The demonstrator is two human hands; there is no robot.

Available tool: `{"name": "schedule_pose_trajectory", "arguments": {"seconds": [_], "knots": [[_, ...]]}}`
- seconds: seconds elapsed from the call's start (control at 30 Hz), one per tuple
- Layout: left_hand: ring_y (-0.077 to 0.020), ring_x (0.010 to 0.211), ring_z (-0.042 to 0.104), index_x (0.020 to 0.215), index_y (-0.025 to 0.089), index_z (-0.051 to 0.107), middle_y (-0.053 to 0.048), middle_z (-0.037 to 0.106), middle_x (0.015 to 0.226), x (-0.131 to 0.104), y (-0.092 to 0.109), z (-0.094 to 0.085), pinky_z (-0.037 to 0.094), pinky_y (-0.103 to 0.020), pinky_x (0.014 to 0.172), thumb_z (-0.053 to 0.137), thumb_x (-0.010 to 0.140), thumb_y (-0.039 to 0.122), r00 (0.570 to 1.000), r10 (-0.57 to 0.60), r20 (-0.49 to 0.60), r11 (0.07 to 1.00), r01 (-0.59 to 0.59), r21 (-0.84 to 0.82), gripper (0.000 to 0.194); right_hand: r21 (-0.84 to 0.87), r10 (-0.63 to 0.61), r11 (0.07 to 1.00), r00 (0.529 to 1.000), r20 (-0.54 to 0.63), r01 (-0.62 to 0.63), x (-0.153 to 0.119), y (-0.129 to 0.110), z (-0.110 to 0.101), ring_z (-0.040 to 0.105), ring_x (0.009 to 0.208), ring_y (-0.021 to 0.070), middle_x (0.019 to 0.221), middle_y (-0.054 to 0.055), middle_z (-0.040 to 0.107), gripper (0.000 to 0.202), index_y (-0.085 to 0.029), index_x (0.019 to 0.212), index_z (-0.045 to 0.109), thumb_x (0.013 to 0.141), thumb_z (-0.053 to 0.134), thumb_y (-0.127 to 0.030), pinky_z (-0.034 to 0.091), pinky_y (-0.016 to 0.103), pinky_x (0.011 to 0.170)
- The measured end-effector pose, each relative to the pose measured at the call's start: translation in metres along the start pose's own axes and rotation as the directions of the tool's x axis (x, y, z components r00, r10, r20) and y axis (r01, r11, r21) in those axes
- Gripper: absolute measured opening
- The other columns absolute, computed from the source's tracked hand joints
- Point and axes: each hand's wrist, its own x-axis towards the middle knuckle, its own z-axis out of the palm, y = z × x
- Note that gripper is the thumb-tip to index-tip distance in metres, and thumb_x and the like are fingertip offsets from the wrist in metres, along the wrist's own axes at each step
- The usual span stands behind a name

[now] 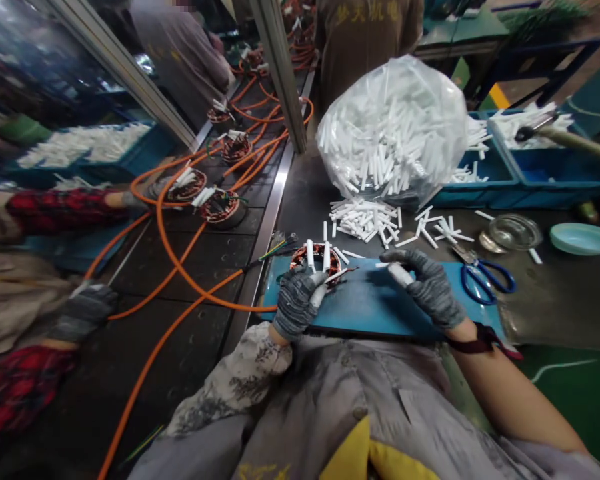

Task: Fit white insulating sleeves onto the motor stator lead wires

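Note:
A ring-shaped motor stator with copper windings lies on a blue mat, white tubes standing up from it. My left hand, in a grey knit glove with pale fingertips, is closed at the stator's near side. Its thumb and finger pinch a copper wire lead with a white sleeve on it. To the right, my right hand, gloved alike, is apart from the stator above the mat. A short white tube pokes out from between its thumb and fingers; the rest of the tube is hidden.
Loose white tubes lie behind the mat, below a bulging plastic bag. Blue-handled scissors, a glass bowl and blue bins are right. Orange cables cross the conveyor left, where a co-worker's gloved hands work.

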Motion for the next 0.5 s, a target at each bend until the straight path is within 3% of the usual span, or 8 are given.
{"name": "schedule_pose_trajectory", "arguments": {"seconds": [0.13,0.27,0.37,0.43,0.5], "knots": [[-0.0196,0.092,0.073,0.112,0.022,0.071,-0.003,0.078,0.098,0.004,0.001,-0.002,0.056,-0.038,0.099,0.056,0.099,0.020,0.996,0.073,-0.055,0.997,-0.073,-0.009,0.020,0.215,0.107,0.966,0.979,0.171,-0.143,0.012,0.000,0.019,0.072,0.084,0.0228,0.094,0.006,0.080,0.034,-0.020,0.102,0.078,0.084,0.067,-0.047,0.058,0.037,0.078],[-0.0197,0.095,0.074,0.115,0.022,0.071,-0.004,0.079,0.101,0.005,0.001,-0.002,0.055,-0.038,0.101,0.060,0.097,0.019,0.995,0.082,-0.064,0.996,-0.085,-0.038,0.021,0.247,0.090,0.958,0.971,0.221,-0.145,0.018,0.002,0.022,0.072,0.087,0.0230,0.095,0.005,0.080,0.034,-0.022,0.103,0.079,0.084,0.072,-0.050,0.058,0.039,0.082],[-0.0207,0.101,0.074,0.116,0.024,0.072,-0.004,0.079,0.103,0.005,-0.002,-0.002,0.054,-0.040,0.105,0.060,0.097,0.018,0.998,0.063,0.001,0.996,-0.062,-0.057,0.024,0.237,-0.085,0.971,0.958,0.274,0.019,0.019,-0.001,0.020,0.072,0.091,0.0228,0.098,0.005,0.080,0.031,-0.024,0.102,0.080,0.089,0.072,-0.051,0.057,0.038,0.085],[-0.0205,0.106,0.074,0.117,0.025,0.073,-0.004,0.079,0.108,0.004,-0.006,-0.003,0.053,-0.042,0.109,0.057,0.098,0.018,0.998,0.045,0.039,0.995,-0.041,-0.091,0.026,0.173,-0.258,0.962,0.905,0.337,0.210,0.019,-0.005,0.021,0.071,0.090,0.0217,0.100,0.007,0.079,0.029,-0.026,0.105,0.081,0.095,0.066,-0.049,0.056,0.035,0.082],[-0.0207,0.112,0.072,0.117,0.025,0.072,-0.005,0.078,0.116,0.002,-0.008,-0.003,0.052,-0.045,0.113,0.054,0.098,0.017,0.997,0.027,0.076,0.990,-0.016,-0.144,0.028,0.019,-0.353,0.926,0.848,0.395,0.376,0.018,-0.009,0.027,0.069,0.085,0.0216,0.096,0.009,0.077,0.032,-0.027,0.109,0.081,0.100,0.059,-0.048,0.053,0.034,0.078]]}}
